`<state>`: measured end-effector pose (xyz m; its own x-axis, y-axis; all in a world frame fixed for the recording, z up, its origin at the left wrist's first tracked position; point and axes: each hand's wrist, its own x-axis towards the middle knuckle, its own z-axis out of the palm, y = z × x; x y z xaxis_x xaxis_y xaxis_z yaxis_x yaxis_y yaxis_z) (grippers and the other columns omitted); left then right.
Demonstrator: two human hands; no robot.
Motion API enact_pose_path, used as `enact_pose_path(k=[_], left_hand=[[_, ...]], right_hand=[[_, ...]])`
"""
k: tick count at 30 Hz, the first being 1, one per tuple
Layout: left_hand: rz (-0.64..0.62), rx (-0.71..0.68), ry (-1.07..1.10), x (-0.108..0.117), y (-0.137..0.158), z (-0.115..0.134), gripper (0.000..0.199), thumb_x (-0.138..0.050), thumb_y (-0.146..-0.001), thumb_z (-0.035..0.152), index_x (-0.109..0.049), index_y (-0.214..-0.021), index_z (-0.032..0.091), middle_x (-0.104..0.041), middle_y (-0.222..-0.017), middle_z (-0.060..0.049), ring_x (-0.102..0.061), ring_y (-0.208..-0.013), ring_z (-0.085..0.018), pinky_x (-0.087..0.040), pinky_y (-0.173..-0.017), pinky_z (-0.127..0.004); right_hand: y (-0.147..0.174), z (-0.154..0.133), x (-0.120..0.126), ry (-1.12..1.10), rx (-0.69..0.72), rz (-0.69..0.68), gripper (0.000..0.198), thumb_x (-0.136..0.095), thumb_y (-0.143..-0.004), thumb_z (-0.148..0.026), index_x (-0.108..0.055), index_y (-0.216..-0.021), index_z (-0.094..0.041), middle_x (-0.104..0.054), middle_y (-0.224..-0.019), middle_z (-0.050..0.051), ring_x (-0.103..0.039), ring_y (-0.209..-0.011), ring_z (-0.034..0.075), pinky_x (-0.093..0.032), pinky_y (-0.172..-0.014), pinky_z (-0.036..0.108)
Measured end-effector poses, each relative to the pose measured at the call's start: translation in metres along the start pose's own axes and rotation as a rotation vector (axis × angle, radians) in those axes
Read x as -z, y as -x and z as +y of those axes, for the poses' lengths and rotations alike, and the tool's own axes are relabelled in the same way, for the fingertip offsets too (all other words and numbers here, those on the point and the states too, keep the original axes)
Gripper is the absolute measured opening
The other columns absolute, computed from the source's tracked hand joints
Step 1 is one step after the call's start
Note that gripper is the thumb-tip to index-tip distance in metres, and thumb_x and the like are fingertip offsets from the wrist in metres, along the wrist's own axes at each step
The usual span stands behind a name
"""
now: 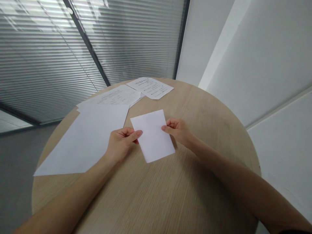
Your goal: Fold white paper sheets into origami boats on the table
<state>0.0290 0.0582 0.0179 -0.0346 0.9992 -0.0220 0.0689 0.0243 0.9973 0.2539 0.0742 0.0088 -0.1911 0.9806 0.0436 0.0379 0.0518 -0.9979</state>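
A small blank white sheet of paper [154, 138] is held up just above the wooden table, slightly tilted. My left hand [122, 139] pinches its left edge, thumb on top and fingers underneath. On the opposite edge my right hand [177, 130] grips it the same way, thumb over the face. The sheet's underside is hidden, so I cannot tell whether it is folded. Close to my left hand lies a large blank white sheet [92, 139], flat on the table; my left forearm passes over its lower corner.
The round wooden table [151, 195] has a curved edge. Printed sheets [119, 96] lie at its far left, partly under the large sheet, and another printed page [152, 87] sits at the back. Beyond are window blinds [136, 39] and a white wall [263, 58].
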Motion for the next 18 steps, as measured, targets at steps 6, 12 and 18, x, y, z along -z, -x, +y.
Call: enact_pose_path(k=[6, 12, 18], left_hand=[[-0.083, 0.08, 0.001, -0.0044, 0.0032, -0.0006, 0.023, -0.085, -0.06, 0.039, -0.074, -0.063, 0.019, -0.072, -0.064, -0.004, -0.062, -0.056, -0.014, -0.05, -0.057, -0.026], [-0.037, 0.069, 0.016, -0.0031, 0.0016, -0.0035, 0.028, -0.085, -0.058, 0.04, -0.068, -0.056, 0.018, -0.068, -0.057, -0.003, -0.059, -0.05, -0.013, -0.047, -0.051, -0.025], [-0.021, 0.088, 0.031, -0.0046, 0.0031, -0.0019, 0.027, -0.086, -0.059, 0.041, -0.071, -0.059, 0.018, -0.071, -0.063, -0.004, -0.061, -0.055, -0.014, -0.049, -0.055, -0.025]], right_hand=[[-0.003, 0.0005, -0.0024, -0.01, 0.003, 0.115, 0.034, -0.073, -0.065, -0.046, -0.052, -0.059, -0.02, -0.057, -0.056, -0.003, -0.047, -0.051, 0.01, -0.034, -0.049, 0.024], [0.0012, -0.0024, -0.0041, -0.003, -0.003, 0.086, 0.032, -0.073, -0.067, -0.048, -0.058, -0.064, -0.019, -0.062, -0.061, -0.001, -0.052, -0.055, 0.012, -0.038, -0.052, 0.025], [0.0013, 0.0007, -0.0041, 0.002, -0.051, 0.062, 0.035, -0.075, -0.064, -0.046, -0.053, -0.057, -0.019, -0.058, -0.056, -0.002, -0.047, -0.05, 0.01, -0.033, -0.047, 0.023]])
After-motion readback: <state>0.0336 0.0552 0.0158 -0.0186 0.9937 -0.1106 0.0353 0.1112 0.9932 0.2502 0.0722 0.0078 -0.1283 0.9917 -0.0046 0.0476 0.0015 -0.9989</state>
